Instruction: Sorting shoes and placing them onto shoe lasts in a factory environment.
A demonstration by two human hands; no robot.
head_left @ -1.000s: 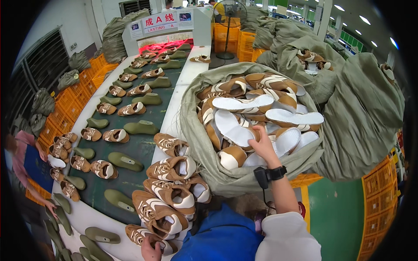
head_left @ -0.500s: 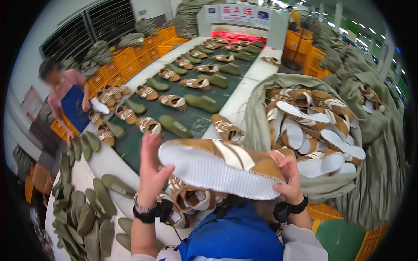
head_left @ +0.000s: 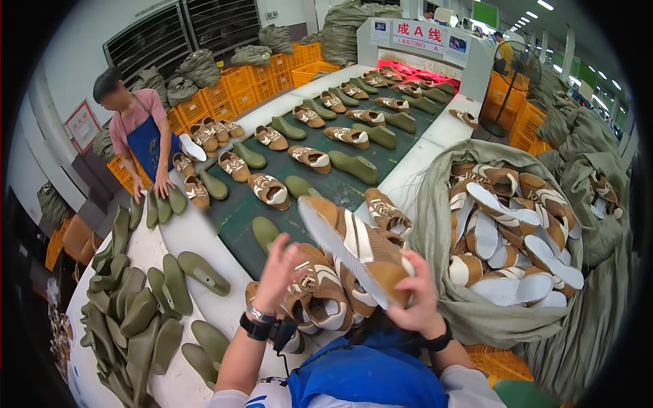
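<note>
A brown sneaker (head_left: 357,248) with cream stripes and a white ribbed sole is tilted toe-up in front of me. My right hand (head_left: 416,296) is closed around its heel end. To the left of it, my left hand (head_left: 277,275) is held up with its fingers apart and nothing in them. Just beyond and beside that hand stand several brown laced sneakers (head_left: 317,294), partly hidden by the held one. A green shoe last (head_left: 264,232) lies on the belt behind my left fingers.
Sneakers and lasts line the dark green conveyor belt (head_left: 272,187), which runs to a red-lit machine opening (head_left: 418,68). At right, a cloth sack (head_left: 435,224) is full of sneakers. Green lasts (head_left: 139,319) pile up at left, where a person in a blue apron (head_left: 139,146) handles some.
The sneaker has swung from level to toe-up, and my right hand now grips its heel. My left hand has moved away from the toe, lower and nearer the standing sneakers. The view has shifted.
</note>
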